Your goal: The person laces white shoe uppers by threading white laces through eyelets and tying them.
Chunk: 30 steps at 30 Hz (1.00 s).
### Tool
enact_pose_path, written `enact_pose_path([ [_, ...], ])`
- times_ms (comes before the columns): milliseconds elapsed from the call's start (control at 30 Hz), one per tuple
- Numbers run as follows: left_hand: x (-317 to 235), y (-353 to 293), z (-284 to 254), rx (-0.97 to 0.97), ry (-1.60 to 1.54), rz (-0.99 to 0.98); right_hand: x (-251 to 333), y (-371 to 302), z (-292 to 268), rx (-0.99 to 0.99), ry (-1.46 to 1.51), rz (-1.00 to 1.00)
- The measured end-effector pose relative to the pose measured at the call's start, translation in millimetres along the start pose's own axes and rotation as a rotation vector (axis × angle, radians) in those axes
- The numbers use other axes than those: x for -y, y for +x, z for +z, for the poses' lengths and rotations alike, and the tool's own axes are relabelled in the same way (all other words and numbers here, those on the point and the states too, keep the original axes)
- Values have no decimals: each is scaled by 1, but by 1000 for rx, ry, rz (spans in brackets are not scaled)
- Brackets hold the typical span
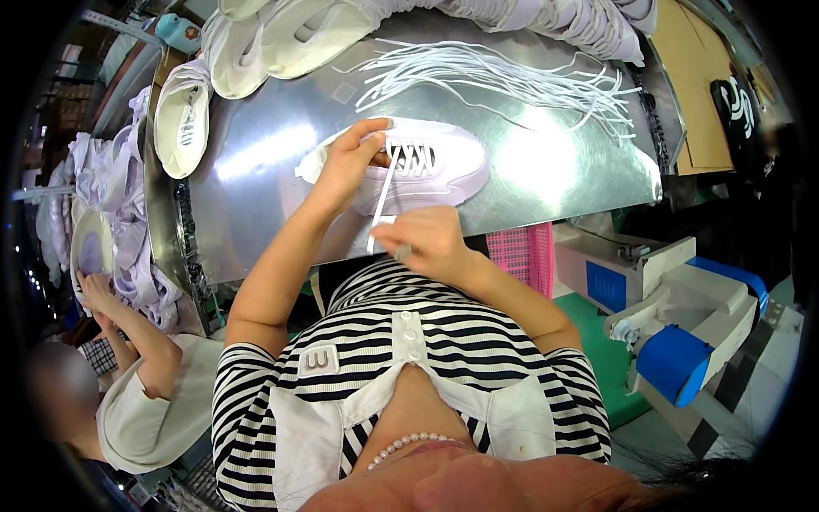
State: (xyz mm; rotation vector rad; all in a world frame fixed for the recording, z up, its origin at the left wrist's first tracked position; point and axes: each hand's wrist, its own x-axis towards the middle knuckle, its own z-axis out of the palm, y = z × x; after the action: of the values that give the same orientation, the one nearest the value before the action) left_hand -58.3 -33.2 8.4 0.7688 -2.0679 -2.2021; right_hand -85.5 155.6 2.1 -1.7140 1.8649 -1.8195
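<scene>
A pale lilac and white sneaker (456,166) lies on its sole on the metal table, toe to the right. White lacing crosses its front part. My left hand (345,162) grips the sneaker near the top of its lacing, thumb and fingers closed at the opening. From there a white shoelace (383,200) runs taut toward my body. My right hand (429,243) is closed on that shoelace, just off the table's near edge. What the left fingertips touch inside the shoe is partly hidden.
A bundle of loose white shoelaces (503,81) lies across the far right of the metal table (256,183). More shoes (299,38) line its far edge. At the left, a co-worker's hands (102,299) handle lilac uppers. A pink basket (520,256) and a grey-blue machine (682,341) stand right.
</scene>
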Motion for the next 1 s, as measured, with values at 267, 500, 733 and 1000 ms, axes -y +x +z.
enact_pose_path([
  [267,-8,-24,-13,86,430,121,-20,-16,-18,-173,221,752],
  [500,7,-71,-14,-62,678,270,-18,-16,-7,-13,266,971],
  [733,16,-63,-17,-96,753,407,-24,-5,22,-142,172,887],
  [1000,7,-60,-19,2,626,380,-25,17,26,-328,465,928],
])
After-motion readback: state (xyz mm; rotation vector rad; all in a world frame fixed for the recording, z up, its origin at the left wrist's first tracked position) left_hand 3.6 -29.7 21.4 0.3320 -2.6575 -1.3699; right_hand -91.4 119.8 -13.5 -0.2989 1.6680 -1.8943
